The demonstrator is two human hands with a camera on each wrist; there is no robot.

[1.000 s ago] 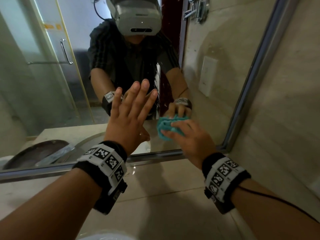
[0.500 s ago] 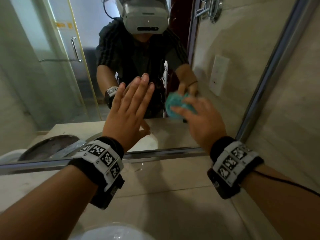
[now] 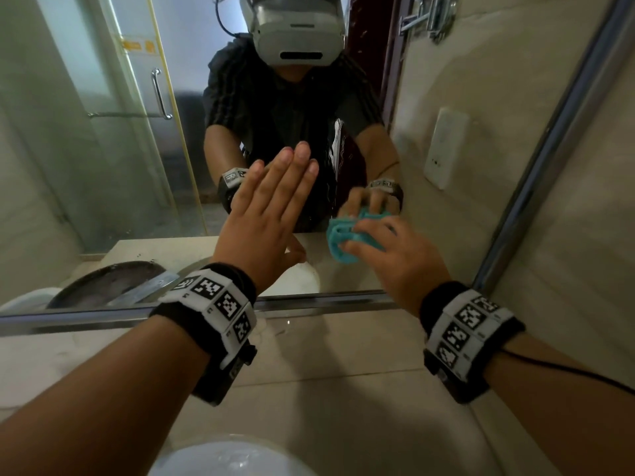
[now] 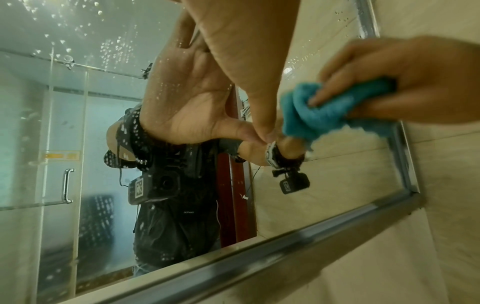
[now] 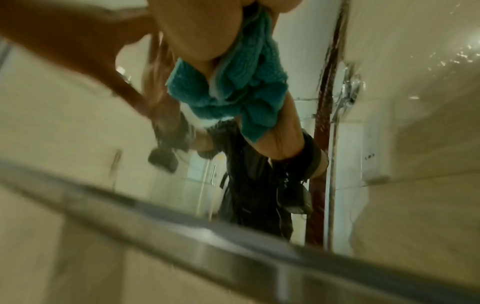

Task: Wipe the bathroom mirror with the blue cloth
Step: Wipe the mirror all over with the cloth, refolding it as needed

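The mirror fills the wall ahead, with a metal frame along its bottom edge. My left hand lies flat on the glass, fingers straight and together, also seen in the left wrist view. To its right, my right hand grips the bunched blue cloth and presses it to the glass low in the mirror. The left wrist view shows the cloth pinched under the right hand's fingers. In the blurred right wrist view the cloth hangs from the palm.
Water droplets speckle the upper glass. The mirror's right frame meets beige wall tile. A beige counter runs below, with a white basin rim at the near edge.
My right hand carried the cloth up the glass, then back down to near its earlier low spot. The left hand stayed flat on the mirror, its fingers drawn closer together.
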